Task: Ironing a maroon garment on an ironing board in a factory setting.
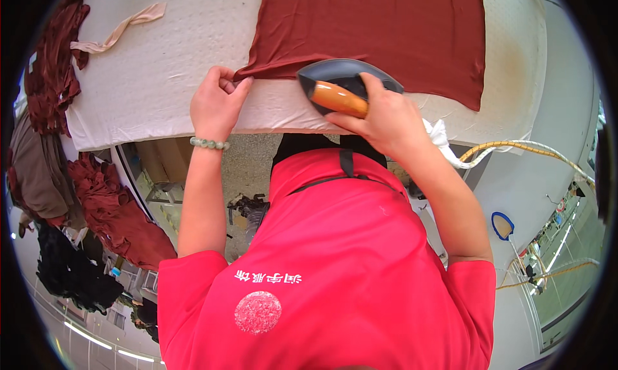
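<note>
A dark red cloth (373,29) lies spread over the white padded ironing table (174,55), running past the far edge of the view. My left hand (221,98) pinches the cloth's near left corner, drawing its edge into a few folds. In my right hand (386,116) is a steam iron (338,96) with a dark soleplate and an orange-brown handle. The iron rests at the cloth's near edge, partly over the cloth and partly over the white cover. My fingers wrap the handle and hide part of it.
Dark red garments (55,67) are heaped at the table's far left, near a pale pink strip (122,29). More red cloth (116,209) hangs below. A yellow-and-white hose (515,148) and white cloth (438,138) are beside my right forearm.
</note>
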The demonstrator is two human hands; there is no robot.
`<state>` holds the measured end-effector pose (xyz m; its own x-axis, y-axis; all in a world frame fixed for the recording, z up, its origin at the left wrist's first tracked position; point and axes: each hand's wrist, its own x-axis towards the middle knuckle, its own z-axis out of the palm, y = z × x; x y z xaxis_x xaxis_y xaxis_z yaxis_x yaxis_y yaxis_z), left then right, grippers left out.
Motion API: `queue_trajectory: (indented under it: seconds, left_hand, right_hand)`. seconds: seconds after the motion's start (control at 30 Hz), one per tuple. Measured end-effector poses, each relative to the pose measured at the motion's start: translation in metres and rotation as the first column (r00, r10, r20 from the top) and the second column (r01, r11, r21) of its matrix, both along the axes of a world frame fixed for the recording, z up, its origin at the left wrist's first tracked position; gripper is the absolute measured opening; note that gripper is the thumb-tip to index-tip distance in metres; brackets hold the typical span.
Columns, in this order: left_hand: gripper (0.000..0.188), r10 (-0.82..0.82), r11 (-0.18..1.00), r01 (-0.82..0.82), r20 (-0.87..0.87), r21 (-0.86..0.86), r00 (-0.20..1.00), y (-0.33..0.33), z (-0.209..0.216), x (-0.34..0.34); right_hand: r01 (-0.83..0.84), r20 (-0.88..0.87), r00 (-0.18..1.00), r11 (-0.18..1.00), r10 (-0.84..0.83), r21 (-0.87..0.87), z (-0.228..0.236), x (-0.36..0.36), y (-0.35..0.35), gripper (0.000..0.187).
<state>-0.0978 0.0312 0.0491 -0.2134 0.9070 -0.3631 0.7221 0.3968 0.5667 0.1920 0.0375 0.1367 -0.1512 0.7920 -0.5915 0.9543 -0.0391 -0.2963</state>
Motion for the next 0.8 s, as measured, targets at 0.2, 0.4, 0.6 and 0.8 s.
queue_trajectory:
  seconds: [0.2, 0.4, 0.6, 0.8]
  left_hand:
    - [0.023, 0.038, 0.999, -0.037, 0.022, -0.038, 0.999, 0.003, -0.009, -0.007]
    - [0.020, 0.101, 0.995, -0.096, 0.128, -0.042, 0.987, 0.002, -0.018, -0.012]
    - [0.019, 0.078, 0.996, -0.072, 0.116, -0.057, 0.990, 0.006, -0.017, -0.014]
    - [0.018, 0.063, 0.997, -0.059, 0.097, -0.042, 0.993, 0.006, -0.016, -0.014]
  right_hand:
    - [-0.071, -0.163, 0.984, 0.997, 0.072, 0.013, -0.006, -0.066, 0.006, 0.070]
    - [-0.069, -0.173, 0.981, 0.993, 0.085, 0.097, -0.016, -0.084, 0.001, 0.066]
    - [-0.060, -0.036, 0.997, 0.996, 0.062, 0.070, -0.011, -0.065, -0.007, 0.061]
    - [0.021, 0.194, 0.981, 1.000, -0.024, 0.017, 0.004, 0.004, -0.020, 0.061]
